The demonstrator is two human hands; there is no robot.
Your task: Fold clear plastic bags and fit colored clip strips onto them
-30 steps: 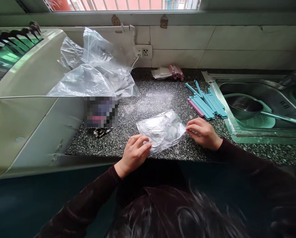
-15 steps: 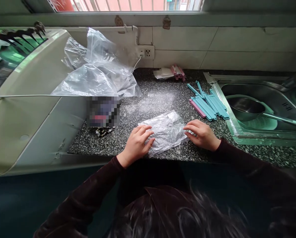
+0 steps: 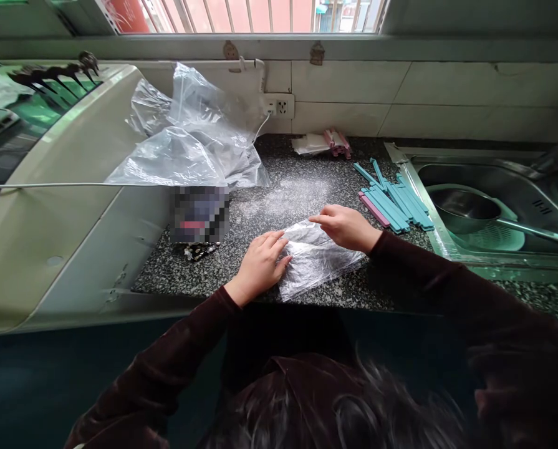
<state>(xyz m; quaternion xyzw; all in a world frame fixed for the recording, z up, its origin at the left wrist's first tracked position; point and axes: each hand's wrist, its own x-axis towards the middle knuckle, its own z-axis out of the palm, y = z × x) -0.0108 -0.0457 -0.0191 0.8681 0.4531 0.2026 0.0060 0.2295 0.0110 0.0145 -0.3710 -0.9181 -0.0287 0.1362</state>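
Note:
A flat, crinkled clear plastic bag (image 3: 313, 265) lies at a slant on the speckled counter near its front edge. My left hand (image 3: 261, 265) rests along the bag's left side, fingers spread and thumb apart, with the fingertips on the plastic. Over the far right part of the bag is my right hand (image 3: 346, 226), its index finger stretched out to the left along the far edge. The other fingers of that hand are bent and partly hidden beneath it. To its right lies a pile of turquoise bag-sealing clips (image 3: 393, 199), with a pink clip (image 3: 373, 209) alongside.
Large clear plastic bags (image 3: 180, 149) are heaped at the back left, above a blurred-out item (image 3: 199, 215). Pink clips (image 3: 337, 143) lie by the wall. The sink (image 3: 545, 187) at right holds a pan (image 3: 466, 206) and a green basket. A white cable crosses the left side.
My right hand has moved left and away from me, from the bag's right edge to its far edge, index finger now extended. My left hand stays at the left side. The view has shifted slightly.

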